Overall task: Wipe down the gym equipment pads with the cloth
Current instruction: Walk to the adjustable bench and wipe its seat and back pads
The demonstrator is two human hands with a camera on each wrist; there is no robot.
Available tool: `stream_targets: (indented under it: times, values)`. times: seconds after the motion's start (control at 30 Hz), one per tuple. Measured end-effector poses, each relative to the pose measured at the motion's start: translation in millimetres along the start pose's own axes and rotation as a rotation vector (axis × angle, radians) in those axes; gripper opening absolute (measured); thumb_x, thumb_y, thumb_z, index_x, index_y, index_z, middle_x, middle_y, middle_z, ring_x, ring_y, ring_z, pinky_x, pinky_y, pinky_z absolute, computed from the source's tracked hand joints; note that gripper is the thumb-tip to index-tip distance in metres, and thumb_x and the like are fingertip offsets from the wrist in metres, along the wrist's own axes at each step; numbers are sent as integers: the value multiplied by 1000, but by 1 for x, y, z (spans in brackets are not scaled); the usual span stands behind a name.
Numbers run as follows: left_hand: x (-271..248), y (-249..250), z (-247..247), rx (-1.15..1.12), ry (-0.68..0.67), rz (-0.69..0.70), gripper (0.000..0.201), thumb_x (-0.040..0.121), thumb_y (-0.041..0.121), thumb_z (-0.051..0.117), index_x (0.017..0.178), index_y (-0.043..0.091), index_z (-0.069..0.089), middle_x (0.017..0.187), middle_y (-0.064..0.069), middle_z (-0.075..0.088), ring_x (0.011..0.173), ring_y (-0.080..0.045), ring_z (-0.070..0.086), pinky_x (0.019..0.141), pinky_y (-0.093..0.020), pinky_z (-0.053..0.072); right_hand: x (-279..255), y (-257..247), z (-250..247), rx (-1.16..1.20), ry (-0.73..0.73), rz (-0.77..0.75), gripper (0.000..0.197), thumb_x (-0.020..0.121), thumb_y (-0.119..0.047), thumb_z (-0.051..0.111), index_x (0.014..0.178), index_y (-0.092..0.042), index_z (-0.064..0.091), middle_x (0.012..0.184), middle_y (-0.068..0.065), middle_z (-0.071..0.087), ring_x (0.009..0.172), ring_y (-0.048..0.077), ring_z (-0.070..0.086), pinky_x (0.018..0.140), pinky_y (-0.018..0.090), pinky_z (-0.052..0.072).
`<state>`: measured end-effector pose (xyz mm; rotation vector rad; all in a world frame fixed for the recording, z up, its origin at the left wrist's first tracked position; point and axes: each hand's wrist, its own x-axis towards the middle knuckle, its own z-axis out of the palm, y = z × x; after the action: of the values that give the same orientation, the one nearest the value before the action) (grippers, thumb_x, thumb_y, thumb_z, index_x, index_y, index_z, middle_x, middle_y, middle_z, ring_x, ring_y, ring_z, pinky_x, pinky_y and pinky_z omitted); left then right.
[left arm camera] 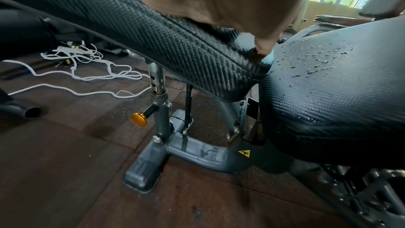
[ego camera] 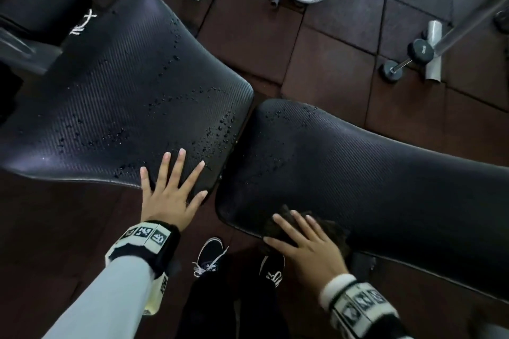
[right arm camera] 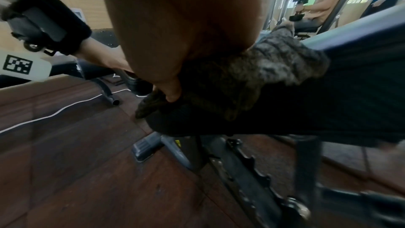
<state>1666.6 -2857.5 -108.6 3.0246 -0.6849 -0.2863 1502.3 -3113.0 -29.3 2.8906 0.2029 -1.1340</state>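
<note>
Right hand [ego camera: 308, 250] flat, fingers straight, pressing the cloth [ego camera: 333, 231] onto the near edge of the seat pad [ego camera: 358, 173]. Left hand [ego camera: 170, 195] spread flat beside, bracing the back pad [ego camera: 124, 85]. Wiping just starting; next, sweeping outward through droplets [ego camera: 220, 129].

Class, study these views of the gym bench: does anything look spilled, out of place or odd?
Yes. Droplets bead on both pads, thickest by the gap between them, so they are unwiped. A tangled white cord also sprawls loose across the floor beneath the bench.
</note>
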Motion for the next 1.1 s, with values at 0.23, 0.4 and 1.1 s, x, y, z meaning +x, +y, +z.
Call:
stream_targets:
  times: [0.23,0.4,1.1]
  values:
    - [-1,0,2,10,28,-1,61,90,62,25,148,42,20,160,3,2,147,-22,-3,112,-50,-20,-9,61,-18,128,341,381,47,85,-36,36,128,-36,54,140,1,49,132,33,38,107,49,27]
    - [-1,0,2,11,34,-2,60,91,62,24,148,41,21,160,3,3,147,-22,-3,111,-49,-21,54,40,-41,111,297,447,53,79,-28,34,126,-31,57,139,8,50,126,41,44,103,55,33]
    - [0,2,4,-1,27,-3,60,91,61,24,148,41,22,161,3,3,148,-23,0,113,-52,-17,27,48,-16,62,457,446,61,76,-19,29,131,-29,52,141,6,47,129,39,41,106,49,30]
